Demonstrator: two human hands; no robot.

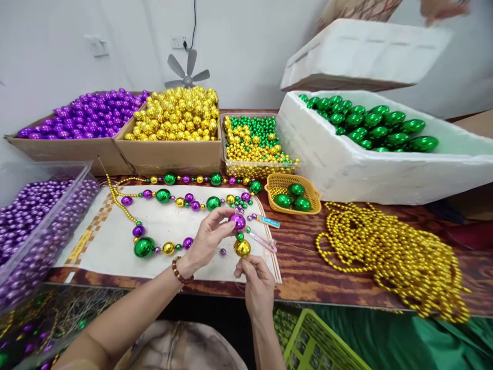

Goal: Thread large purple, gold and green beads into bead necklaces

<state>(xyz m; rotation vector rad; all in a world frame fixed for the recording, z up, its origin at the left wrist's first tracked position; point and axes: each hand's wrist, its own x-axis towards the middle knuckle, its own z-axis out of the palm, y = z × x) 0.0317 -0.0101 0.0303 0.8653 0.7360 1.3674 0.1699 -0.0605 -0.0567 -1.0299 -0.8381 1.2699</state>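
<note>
Between the thumb and fingers of my left hand [208,236] is a large shiny purple bead [238,222]. Below it hang a small green bead [240,236] and a large gold bead [242,248], in one line. My right hand [260,282] is pinched at the underside of the gold bead, on a thin clear thread [238,277] that loops beside the fingertips. A strung bead necklace [163,195] in purple, green and gold curves across the white cloth [115,246] left of my hands. A loose small purple bead [223,252] lies between them.
Behind stand boxes of purple beads [92,115] and gold beads [177,115]. A yellow basket [273,206] and foam box [346,177] are at right, near piled gold bead strands [393,252]. Another person's hand [442,10] is above a raised foam lid [370,51].
</note>
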